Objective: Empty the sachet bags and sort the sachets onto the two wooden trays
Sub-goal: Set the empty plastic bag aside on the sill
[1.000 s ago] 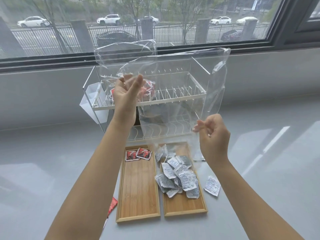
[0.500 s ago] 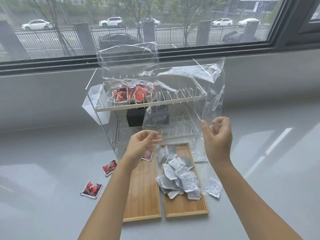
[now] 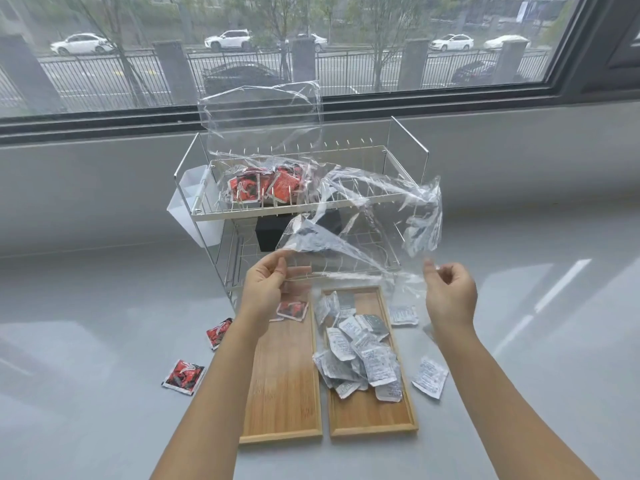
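Note:
An empty clear plastic bag (image 3: 367, 216) hangs spread above the trays. My left hand (image 3: 265, 289) pinches its left edge and my right hand (image 3: 448, 292) pinches its right edge. The right wooden tray (image 3: 374, 417) holds a pile of several silver-white sachets (image 3: 360, 355). The left wooden tray (image 3: 280, 403) carries a red sachet (image 3: 292, 309) at its far end. Two red sachets (image 3: 183, 376) lie on the counter left of the trays, and two white sachets (image 3: 430, 376) lie right of them. A second clear bag with red sachets (image 3: 263, 187) sits on the rack's top shelf.
A white wire dish rack (image 3: 311, 209) stands behind the trays with a white plastic cup (image 3: 194, 209) on its left side and a black box (image 3: 273, 232) on its lower shelf. The grey counter (image 3: 86, 323) runs under a wide window.
My left hand came down from the rack's top shelf to the empty bag's left edge. The bag has dropped lower and crumpled. The red sachets on the counter have come into view.

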